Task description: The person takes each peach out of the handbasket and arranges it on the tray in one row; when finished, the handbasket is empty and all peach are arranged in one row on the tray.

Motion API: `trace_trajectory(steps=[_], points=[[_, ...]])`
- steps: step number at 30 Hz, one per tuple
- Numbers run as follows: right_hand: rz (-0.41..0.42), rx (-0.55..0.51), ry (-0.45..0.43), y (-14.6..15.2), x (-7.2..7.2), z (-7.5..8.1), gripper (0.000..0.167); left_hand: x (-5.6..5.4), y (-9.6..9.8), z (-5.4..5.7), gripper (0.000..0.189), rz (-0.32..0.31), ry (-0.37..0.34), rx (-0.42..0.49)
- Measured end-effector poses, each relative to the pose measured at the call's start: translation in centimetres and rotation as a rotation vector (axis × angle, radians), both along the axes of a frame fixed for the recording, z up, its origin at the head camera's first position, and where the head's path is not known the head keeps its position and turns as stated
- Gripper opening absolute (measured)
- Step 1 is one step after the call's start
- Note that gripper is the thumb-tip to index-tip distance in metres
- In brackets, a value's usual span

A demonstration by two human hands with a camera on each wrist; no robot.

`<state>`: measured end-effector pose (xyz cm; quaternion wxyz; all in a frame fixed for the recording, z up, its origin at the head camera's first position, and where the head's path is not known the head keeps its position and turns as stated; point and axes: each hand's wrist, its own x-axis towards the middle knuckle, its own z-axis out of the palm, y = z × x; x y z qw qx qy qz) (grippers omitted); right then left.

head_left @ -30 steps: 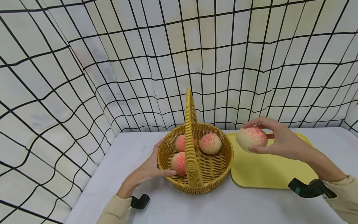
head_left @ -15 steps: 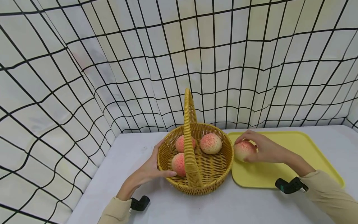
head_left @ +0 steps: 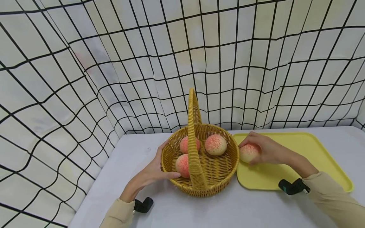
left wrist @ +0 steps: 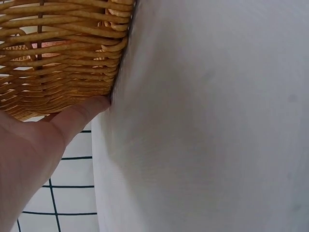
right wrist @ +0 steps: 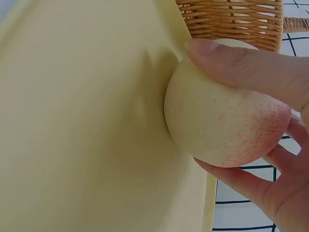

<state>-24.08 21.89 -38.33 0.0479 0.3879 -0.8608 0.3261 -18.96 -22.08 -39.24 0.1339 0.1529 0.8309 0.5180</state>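
A yellow wicker basket (head_left: 212, 189) with a tall handle stands on the table, and three pink-and-cream peaches lie inside; the handle partly covers the two left ones, while one peach (head_left: 215, 145) sits at the back right. My left hand (head_left: 154, 167) holds the basket's left side, its thumb at the rim; the left wrist view shows a digit against the basket's (left wrist: 58, 72) lower wall. With thumb and fingers, my right hand (head_left: 265, 148) grips another peach (head_left: 249, 152) low over the left end of the yellow tray (head_left: 296, 177). In the right wrist view this peach (right wrist: 222, 116) appears to touch the tray.
The tray lies right beside the basket on a white-covered table (head_left: 216, 212). Black netting (head_left: 211, 72) over white cloth rises behind and to the left. Each wrist wears a black device, such as the left wrist device (head_left: 143, 205).
My right hand has brought the peach down and left onto the near-basket end of the tray, mostly in the first half second. The left hand and basket have stayed put.
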Motion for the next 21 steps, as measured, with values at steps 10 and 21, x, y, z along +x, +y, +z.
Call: trace_trajectory(steps=[10,21], points=[[-0.004,0.017,-0.021,0.32,0.13,0.24,0.058,-0.12,0.18,0.1,0.131,-0.004,-0.003,0.01],[-0.006,-0.045,-0.006,0.54,0.5,-0.61,0.058,-0.04,0.05,0.12,0.13,-0.005,-0.01,0.009]])
